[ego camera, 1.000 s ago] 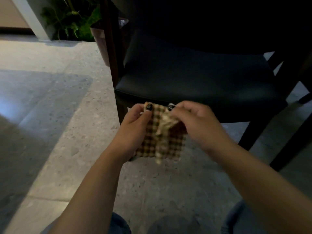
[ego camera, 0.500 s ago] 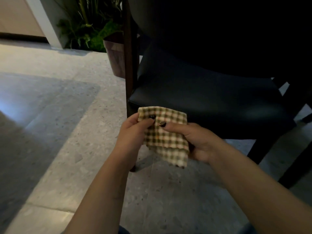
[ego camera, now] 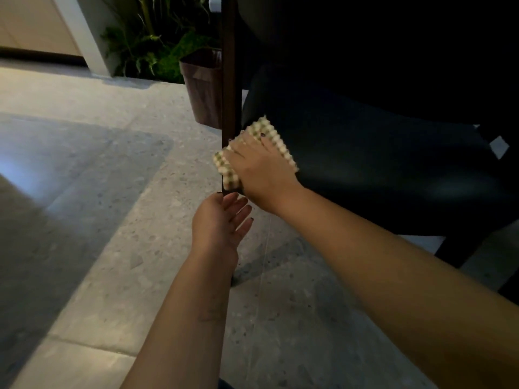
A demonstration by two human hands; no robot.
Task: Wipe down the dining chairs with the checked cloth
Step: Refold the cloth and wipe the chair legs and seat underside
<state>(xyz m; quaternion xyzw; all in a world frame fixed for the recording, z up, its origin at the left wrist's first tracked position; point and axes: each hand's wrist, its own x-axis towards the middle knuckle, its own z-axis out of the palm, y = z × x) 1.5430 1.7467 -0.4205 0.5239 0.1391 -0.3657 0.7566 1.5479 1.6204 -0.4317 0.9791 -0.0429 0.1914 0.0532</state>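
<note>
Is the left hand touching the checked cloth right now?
Apart. The head view shows the left hand open below the checked cloth, dark chair frame between them; only the right hand presses it.

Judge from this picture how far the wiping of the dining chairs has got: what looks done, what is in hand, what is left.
Done: nothing shows as finished; no wiped patch can be told on the dark chair seat. In hand: the right hand presses the checked cloth flat on the seat's front left corner, beside the wooden post; the left hand hangs open just below, holding nothing. Left: the seat, frame and any other chairs.
</note>
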